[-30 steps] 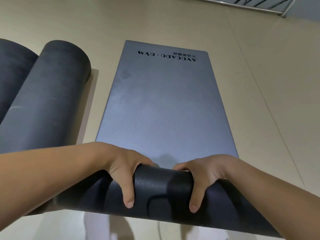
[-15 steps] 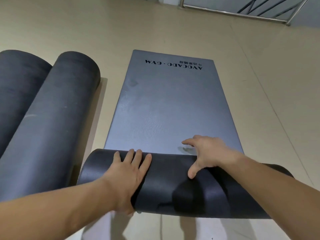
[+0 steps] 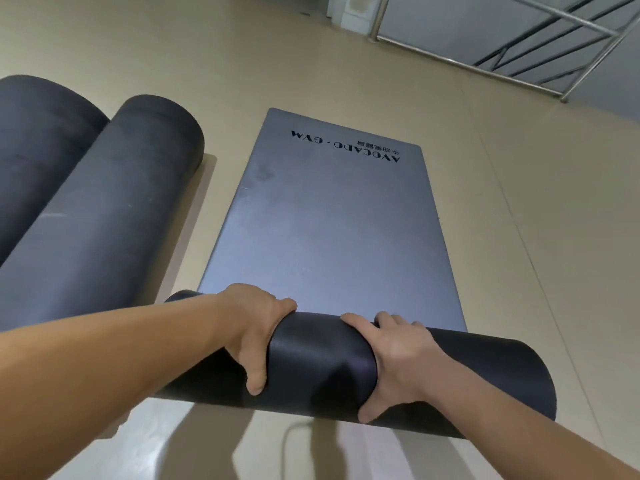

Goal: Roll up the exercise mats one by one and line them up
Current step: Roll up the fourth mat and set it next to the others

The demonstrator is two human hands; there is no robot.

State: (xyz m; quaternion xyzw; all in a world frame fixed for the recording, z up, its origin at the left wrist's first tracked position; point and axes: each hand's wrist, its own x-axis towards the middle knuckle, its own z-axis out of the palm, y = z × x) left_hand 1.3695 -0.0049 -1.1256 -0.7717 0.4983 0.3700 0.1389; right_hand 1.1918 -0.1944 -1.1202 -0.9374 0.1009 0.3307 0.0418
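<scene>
Left hand: I am watching my left hand point(image 3: 258, 337) gripping the roll point(image 3: 322, 362) left of its middle. The fingers are curling over the far side and the thumb is pointing down the near face.

Right hand: my right hand point(image 3: 398, 358) is gripping the same roll just right of its middle. The fingers are wrapping over the top toward the flat part and the thumb is reaching down the near side. A bare stretch of the roll is showing between the two hands.

Grey exercise mat: the grey exercise mat point(image 3: 329, 230) is lying on the floor point(image 3: 519, 237) straight ahead of me. Its near end is wound into the dark roll, which is lying crosswise under my hands, and the rest is lying flat and stretching away.

Lettering: black lettering point(image 3: 346, 147) reading AVOCADO · GYM is sitting upside down to me at the far end of the flat part.

Finished mats: the nearer rolled mat point(image 3: 104, 216) is lying lengthwise on the left, near the flat mat with a strip of floor between them. The farther rolled mat point(image 3: 38, 143) is touching its left side.

Background: a metal railing point(image 3: 519, 39) is running across the top right corner.
</scene>
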